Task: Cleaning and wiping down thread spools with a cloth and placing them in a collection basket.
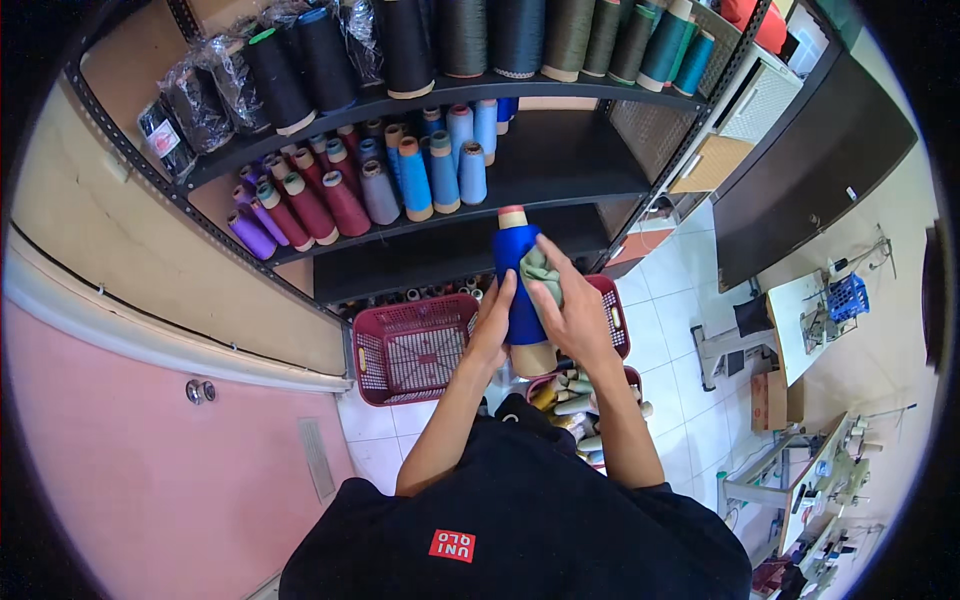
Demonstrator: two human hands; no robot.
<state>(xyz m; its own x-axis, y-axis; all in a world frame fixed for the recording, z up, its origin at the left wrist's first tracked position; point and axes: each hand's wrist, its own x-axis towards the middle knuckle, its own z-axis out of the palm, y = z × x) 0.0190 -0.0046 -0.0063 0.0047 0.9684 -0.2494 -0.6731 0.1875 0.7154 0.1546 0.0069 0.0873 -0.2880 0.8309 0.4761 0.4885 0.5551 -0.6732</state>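
Observation:
A large royal-blue cone of thread (513, 248) is held upright, slightly tilted, in front of me. Its bare cardboard tube shows at both ends, with a reddish tip on top. My left hand (491, 325) grips the cone's left side low down, fingers wrapped against it. With my right hand (580, 318) I press a crumpled pale green cloth (539, 272) onto the cone's right side. Part of the cone is hidden behind both hands and the cloth.
A black metal shelf (560, 190) ahead carries purple, maroon and blue thread cones, with larger dark cones above. An open maroon basket (365, 345) stands on the floor at left; another, below my hands, holds several thread cones (575, 405). Sewing tables (800, 320) stand at right, a pink door (150, 400) at left.

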